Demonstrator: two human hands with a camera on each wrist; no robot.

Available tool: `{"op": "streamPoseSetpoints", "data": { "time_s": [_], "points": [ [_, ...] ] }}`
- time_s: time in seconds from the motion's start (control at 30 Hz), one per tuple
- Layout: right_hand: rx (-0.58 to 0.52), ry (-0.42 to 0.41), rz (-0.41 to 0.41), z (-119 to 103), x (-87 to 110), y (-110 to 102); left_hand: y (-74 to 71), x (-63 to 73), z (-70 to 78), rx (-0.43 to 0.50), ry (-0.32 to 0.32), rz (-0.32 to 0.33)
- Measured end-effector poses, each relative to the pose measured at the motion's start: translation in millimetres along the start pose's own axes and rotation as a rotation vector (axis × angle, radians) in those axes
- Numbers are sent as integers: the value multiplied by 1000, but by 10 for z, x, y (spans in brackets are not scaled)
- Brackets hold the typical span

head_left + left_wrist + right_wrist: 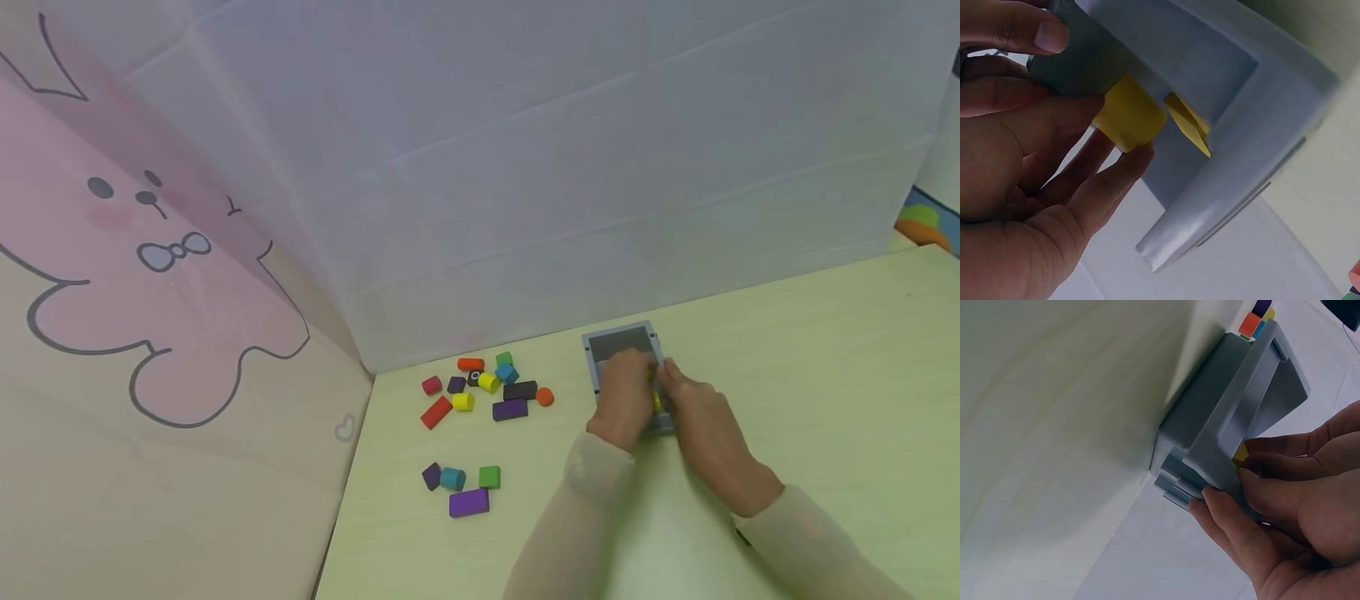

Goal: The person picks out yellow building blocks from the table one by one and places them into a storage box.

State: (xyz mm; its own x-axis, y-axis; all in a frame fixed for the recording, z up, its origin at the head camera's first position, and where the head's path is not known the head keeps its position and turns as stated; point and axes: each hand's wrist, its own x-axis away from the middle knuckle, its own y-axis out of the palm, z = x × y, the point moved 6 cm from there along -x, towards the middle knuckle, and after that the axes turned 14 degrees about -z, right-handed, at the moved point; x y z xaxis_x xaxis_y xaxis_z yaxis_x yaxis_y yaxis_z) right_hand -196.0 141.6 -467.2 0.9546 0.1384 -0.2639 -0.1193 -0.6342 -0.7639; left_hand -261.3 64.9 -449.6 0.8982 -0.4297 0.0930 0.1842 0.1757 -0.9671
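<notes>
A small grey open box (618, 340) sits near the back of the table, both hands at it. My left hand (628, 396) reaches into the box. In the left wrist view its fingertips and thumb pinch a yellow cylinder block (1132, 119). Beside that block, a second yellow block (1189, 125) shows against the box's inner wall, partly hidden. My right hand (708, 425) grips the right side of the box. In the right wrist view its fingers bend round the outside of the wall near the end of the grey box (1210, 419).
To the left lies a loose cluster of coloured blocks, among them a red cylinder (437, 412), a purple block (510, 409) and an orange piece (545, 397). Closer in, a second group includes a green cube (489, 477). White sheeting (525, 208) rises behind the table.
</notes>
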Motion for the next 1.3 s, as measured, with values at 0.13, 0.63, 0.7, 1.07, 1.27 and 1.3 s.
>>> {"op": "streamPoseSetpoints", "data": {
  "time_s": [0.13,0.63,0.7,1.07,1.27,1.3],
  "points": [
    [3,-1,3,-3,-4,-9,20,-24,-6,32,-24,-19],
    [31,-9,2,-4,-7,-11,57,-64,-20,144,-108,-70],
    [31,-6,2,-2,-3,-9,66,-68,-21,143,-114,-70],
    [36,-1,3,-17,9,-14,105,-91,-17,56,-80,-63],
    [45,-16,10,-26,15,-18,132,-109,-10,2,-67,-74],
    [45,-17,9,-26,15,-17,136,-111,-8,-9,-69,-75]
  ]
}}
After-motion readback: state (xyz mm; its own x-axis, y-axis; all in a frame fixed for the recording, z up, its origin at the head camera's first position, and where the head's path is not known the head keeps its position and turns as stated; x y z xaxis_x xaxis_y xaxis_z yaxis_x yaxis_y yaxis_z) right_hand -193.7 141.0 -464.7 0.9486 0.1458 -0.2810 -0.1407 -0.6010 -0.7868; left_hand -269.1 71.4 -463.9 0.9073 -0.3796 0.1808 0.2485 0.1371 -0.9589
